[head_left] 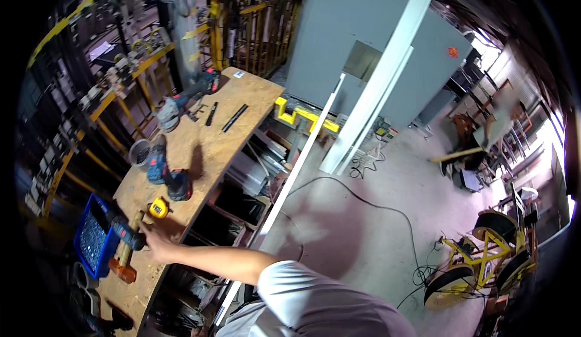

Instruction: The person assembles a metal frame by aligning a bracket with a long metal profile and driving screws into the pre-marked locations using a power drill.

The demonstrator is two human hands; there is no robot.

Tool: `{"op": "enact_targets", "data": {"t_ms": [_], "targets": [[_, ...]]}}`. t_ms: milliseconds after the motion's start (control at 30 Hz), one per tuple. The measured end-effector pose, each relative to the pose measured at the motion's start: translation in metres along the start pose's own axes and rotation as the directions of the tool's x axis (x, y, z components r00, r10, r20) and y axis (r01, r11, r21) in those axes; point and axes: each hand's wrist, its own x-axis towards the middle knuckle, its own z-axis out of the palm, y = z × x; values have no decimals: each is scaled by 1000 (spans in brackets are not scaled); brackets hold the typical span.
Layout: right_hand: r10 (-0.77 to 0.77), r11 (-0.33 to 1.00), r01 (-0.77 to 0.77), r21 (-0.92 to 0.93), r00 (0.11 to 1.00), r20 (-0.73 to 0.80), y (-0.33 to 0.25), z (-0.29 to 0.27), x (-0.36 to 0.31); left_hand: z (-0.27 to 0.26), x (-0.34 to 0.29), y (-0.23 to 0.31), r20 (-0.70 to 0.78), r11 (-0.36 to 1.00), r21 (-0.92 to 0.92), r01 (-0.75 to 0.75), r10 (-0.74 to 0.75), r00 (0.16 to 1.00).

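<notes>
My left hand (pixel 158 244) reaches across the workbench (pixel 206 132), fingers apart at the end of a dark cordless power tool (pixel 128 235). I cannot make out whether the fingertips touch it. The tool lies across a hammer (pixel 123 270) with a wooden handle and an orange-brown head, and its black part leans over the rim of a blue bin (pixel 94 271) of small metal pieces. A yellow tape measure (pixel 158 207) sits just beyond the hand. Farther along are a cordless drill (pixel 162 170) and an angle grinder (pixel 175 108). My right hand is out of view.
Two black rod-like pieces (pixel 234 118) and a cup (pixel 140 153) are on the bench. Long white profiles (pixel 378 83) lean by a grey cabinet (pixel 327 28). A black cable (pixel 387 207) crosses the floor towards cable reels (pixel 451 285). Another person (pixel 496 128) is at the far right.
</notes>
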Motion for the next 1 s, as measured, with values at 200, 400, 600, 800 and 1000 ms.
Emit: {"op": "enact_targets", "data": {"t_ms": [200, 400, 600, 800, 1000], "targets": [[-122, 923, 256, -288, 903, 411, 17, -52, -151, -33, 7, 21, -242, 986, -165, 29, -68, 968], [53, 883, 296, -364, 707, 705, 27, -27, -207, -49, -40, -46, -238, 947, -227, 227, -280, 930], [-82, 762, 521, -385, 667, 740, 53, 36, -205, -46, -108, -122, -56, 968, -123, 217, -225, 973], [-222, 744, 560, -364, 721, 656, 85, 26, -216, -25, -101, -132, 63, 869, -277, 411, -410, 910], [-111, 674, 532, -513, 759, 641, 74, -54, -199, -53, -83, -82, 354, 928, -109, 355, -298, 887]]}}
